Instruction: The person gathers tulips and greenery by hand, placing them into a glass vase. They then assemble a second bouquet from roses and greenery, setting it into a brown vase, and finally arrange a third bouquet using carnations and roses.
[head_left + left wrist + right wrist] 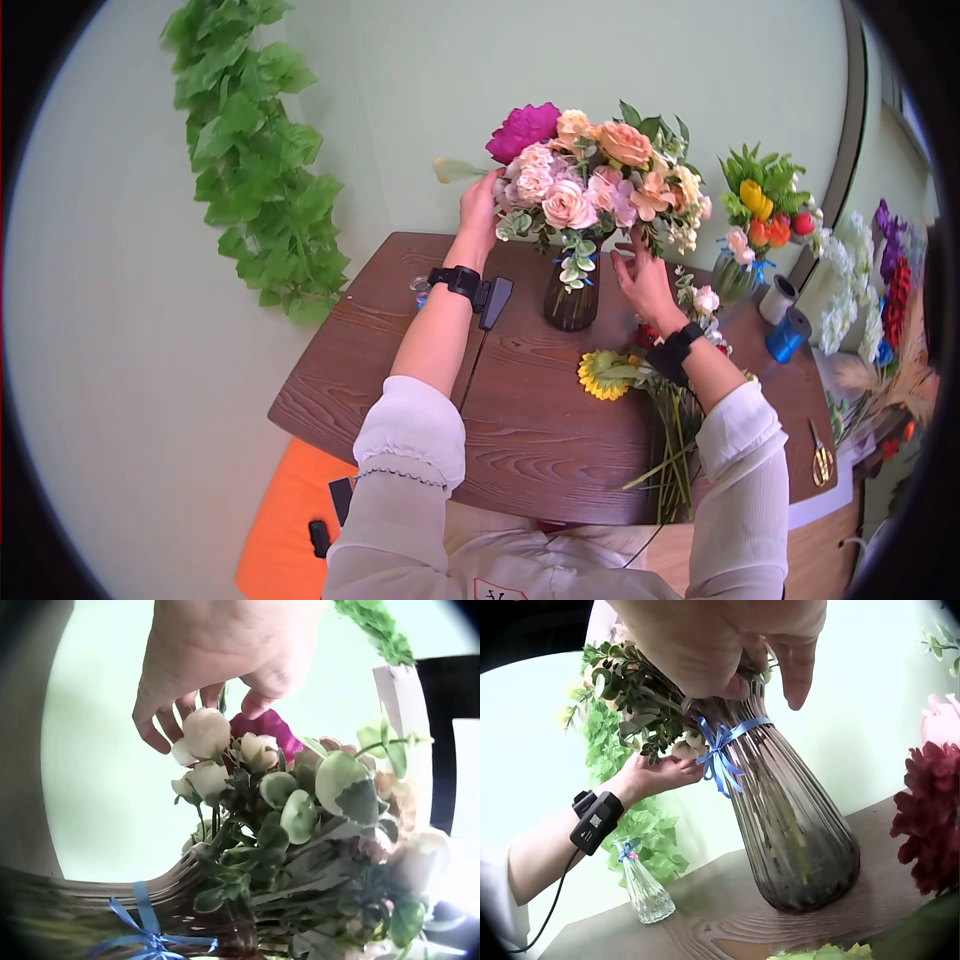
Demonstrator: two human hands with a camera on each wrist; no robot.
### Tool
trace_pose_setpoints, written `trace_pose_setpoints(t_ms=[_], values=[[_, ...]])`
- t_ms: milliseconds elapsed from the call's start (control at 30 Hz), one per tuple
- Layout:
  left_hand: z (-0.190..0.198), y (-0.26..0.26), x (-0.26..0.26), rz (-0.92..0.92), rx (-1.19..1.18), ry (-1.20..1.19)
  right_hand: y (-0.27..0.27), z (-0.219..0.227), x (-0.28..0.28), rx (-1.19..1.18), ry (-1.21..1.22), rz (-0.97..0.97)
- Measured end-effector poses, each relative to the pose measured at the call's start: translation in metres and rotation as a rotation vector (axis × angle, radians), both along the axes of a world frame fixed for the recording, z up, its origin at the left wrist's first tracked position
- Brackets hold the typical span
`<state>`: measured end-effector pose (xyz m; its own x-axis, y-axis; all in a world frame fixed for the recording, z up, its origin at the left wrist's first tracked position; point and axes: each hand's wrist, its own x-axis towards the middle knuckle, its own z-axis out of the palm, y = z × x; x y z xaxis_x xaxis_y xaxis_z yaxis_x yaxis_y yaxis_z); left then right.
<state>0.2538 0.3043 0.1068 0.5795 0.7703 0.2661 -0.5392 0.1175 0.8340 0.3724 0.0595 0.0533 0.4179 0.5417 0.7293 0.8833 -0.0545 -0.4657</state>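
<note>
A dark ribbed glass vase [572,300] stands upright on the brown table, holding a full bouquet of pink, peach and cream flowers [568,203]. A large magenta bloom [525,130] tops its left side. My left hand [480,205] is at the bouquet's left edge; in the left wrist view its relaxed fingers reach behind pale rosebuds [206,733]. My right hand [643,275] is under the bouquet's right side, fingers loosely extended. The right wrist view has it overlapping the vase neck, above a blue ribbon bow [720,754]. Blooms partly hide the left fingers.
A sunflower [603,375] and loose stems [675,440] lie under my right forearm. Right of them are a tulip vase [738,280], a blue ribbon spool [788,335], a white spool [777,300] and scissors [822,460]. A small clear vase [649,892] stands at left.
</note>
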Motion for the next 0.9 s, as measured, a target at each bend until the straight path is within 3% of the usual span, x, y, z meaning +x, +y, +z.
trace_pose_setpoints(t_ms=[33, 100, 200, 233, 300, 367, 433, 533, 600, 633, 700, 733, 800, 833, 900], values=[[-0.006, 0.008, 0.007, 0.008, -0.015, -0.017, 0.001, -0.003, 0.002, 0.033, -0.043, -0.001], [-0.008, 0.021, 0.014, 0.133, 0.228, 0.013, 0.002, -0.004, 0.003, -0.015, -0.032, 0.005], [-0.001, 0.028, 0.012, 0.242, 0.357, 0.049, 0.001, 0.0, -0.006, -0.042, 0.087, -0.004], [0.006, 0.023, 0.006, 0.284, 0.468, 0.043, 0.001, -0.001, -0.003, -0.061, 0.068, 0.002], [0.016, 0.015, -0.004, 0.333, 0.45, 0.004, 0.002, -0.004, 0.006, -0.118, -0.009, -0.089], [0.015, 0.016, -0.013, 0.411, 0.686, -0.012, 0.002, -0.003, 0.006, -0.119, -0.083, -0.09], [0.016, 0.018, -0.014, 0.428, 0.677, -0.031, -0.001, 0.003, 0.0, -0.158, 0.029, -0.079], [0.029, 0.018, -0.025, 0.537, 0.927, 0.088, 0.0, 0.004, -0.021, -0.075, -0.126, -0.138], [0.033, 0.016, -0.031, 0.431, 0.875, 0.152, 0.0, 0.0, -0.039, -0.023, -0.129, -0.146], [0.034, 0.018, -0.03, 0.331, 0.839, 0.213, -0.004, 0.017, -0.069, -0.262, 0.058, -0.256], [0.032, 0.02, -0.027, 0.268, 0.799, 0.185, 0.003, 0.01, -0.067, -0.389, 0.192, -0.102], [0.031, 0.019, -0.027, 0.209, 0.762, 0.169, 0.009, 0.015, -0.074, -0.385, 0.191, -0.113], [0.03, 0.016, -0.026, 0.2, 0.749, 0.171, 0.026, 0.027, -0.085, -0.338, 0.028, 0.217], [0.029, 0.016, -0.025, 0.205, 0.729, 0.179, 0.034, 0.032, -0.084, -0.339, 0.027, 0.211], [0.03, 0.015, -0.026, 0.173, 0.695, 0.177, 0.05, 0.038, -0.081, -0.33, -0.45, 0.17]])
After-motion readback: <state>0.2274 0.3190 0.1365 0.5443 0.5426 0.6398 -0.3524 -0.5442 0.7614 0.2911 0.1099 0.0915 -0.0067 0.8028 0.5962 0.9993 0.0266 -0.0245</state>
